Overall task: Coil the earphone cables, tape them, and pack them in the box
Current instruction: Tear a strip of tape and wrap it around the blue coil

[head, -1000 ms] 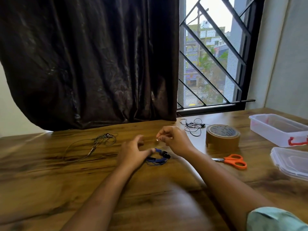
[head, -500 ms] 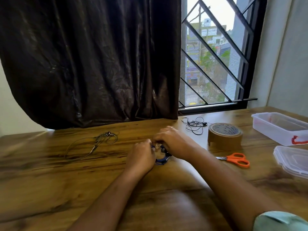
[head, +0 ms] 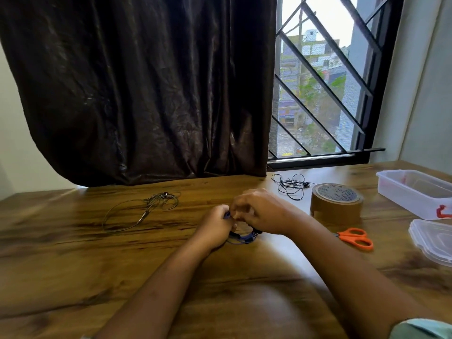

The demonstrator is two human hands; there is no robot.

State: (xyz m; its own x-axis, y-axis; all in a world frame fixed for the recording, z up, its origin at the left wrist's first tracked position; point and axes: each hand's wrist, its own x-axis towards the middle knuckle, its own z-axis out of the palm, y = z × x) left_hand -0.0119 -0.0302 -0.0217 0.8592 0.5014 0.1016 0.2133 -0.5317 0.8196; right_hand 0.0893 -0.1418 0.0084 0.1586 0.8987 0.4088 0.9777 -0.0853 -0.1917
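Gripping the coiled blue earphone cable (head: 242, 238) at the middle of the wooden table (head: 122, 265), the left hand (head: 215, 228) and right hand (head: 259, 211) both curl their fingers round its loops, probably so the coil cannot spring loose during taping.

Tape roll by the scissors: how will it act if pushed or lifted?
The tape roll lies flat on the table, so it would likely slide, not roll. Thickly wound, it is probably stiff and fairly heavy.
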